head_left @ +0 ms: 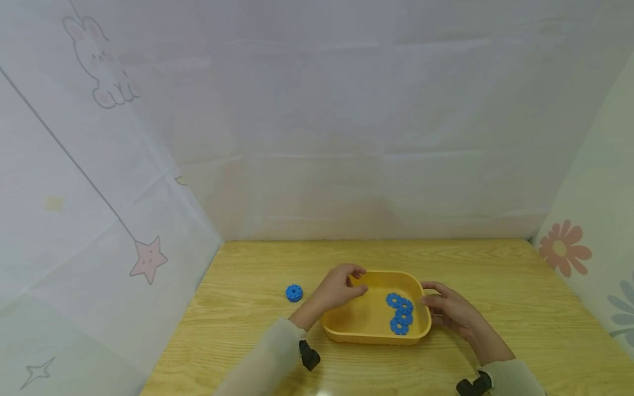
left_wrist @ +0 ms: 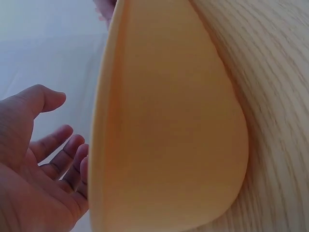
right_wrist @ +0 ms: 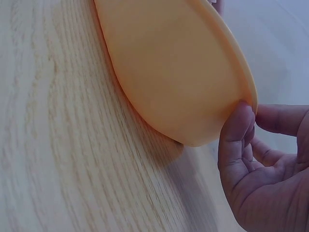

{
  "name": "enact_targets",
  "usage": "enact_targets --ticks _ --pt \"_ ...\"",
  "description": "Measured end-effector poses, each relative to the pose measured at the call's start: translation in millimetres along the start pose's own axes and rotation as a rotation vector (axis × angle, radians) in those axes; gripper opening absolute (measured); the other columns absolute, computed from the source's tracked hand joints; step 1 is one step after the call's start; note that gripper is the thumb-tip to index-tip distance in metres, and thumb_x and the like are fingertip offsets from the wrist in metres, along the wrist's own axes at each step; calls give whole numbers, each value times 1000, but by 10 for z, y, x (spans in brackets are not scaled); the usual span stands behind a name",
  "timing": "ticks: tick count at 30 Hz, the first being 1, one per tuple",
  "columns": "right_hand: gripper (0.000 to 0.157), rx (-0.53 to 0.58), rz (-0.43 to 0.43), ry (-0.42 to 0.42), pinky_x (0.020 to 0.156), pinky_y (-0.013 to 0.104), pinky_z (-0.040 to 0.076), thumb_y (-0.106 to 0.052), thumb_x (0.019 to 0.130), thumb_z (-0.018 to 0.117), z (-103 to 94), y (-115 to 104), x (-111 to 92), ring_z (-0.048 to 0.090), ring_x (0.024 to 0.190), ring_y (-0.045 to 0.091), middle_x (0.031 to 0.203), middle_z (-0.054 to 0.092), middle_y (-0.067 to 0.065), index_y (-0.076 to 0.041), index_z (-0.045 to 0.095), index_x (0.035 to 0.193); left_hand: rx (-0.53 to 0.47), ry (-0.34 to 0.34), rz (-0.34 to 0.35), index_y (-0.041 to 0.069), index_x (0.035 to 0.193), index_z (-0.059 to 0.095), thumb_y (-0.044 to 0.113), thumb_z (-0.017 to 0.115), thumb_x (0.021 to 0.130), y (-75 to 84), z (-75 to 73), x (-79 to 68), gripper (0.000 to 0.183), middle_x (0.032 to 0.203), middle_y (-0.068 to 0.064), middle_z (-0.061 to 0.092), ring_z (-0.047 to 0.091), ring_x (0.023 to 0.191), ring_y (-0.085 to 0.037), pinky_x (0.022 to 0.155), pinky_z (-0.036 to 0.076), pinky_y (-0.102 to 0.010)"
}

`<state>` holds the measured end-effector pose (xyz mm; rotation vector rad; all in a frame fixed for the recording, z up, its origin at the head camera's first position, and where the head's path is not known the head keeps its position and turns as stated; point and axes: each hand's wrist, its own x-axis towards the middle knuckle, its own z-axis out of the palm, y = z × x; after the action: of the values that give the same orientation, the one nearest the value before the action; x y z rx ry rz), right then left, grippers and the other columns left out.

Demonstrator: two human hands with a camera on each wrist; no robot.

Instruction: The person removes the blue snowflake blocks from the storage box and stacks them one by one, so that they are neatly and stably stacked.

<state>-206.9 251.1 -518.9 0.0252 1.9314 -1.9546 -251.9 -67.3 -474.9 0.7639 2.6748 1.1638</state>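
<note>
A yellow plastic tray (head_left: 354, 329) sits on the table in the head view. Several blue snowflake building discs (head_left: 403, 316) lie overlapping at its right end. Over the tray's left end hovers my left hand (head_left: 339, 289), fingers loosely bent and thumb apart, with nothing held. The left wrist view shows that hand (left_wrist: 34, 159) beside the tray wall (left_wrist: 169, 121). At the right end, my right hand (head_left: 453, 311) holds the tray's rim between thumb and fingers. In the right wrist view, its fingertips (right_wrist: 240, 116) pinch the rim.
A small pile of blue snowflake discs (head_left: 294, 293) lies on the wooden table (head_left: 247, 264), left of the tray. Pale printed cloth (head_left: 346, 137) hangs behind the table and along both sides.
</note>
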Motion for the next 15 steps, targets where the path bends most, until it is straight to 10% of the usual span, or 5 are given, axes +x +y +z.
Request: enact_targets --ticks 15 --pt "62 3 -2 9 82 41 59 -19 102 62 -10 25 11 70 101 28 121 67 16 -1 32 153 -22 -92 -18 10 136 63 29 73 94 84 297 111 47 125 -12 64 61 95 -16 75 51 -27"
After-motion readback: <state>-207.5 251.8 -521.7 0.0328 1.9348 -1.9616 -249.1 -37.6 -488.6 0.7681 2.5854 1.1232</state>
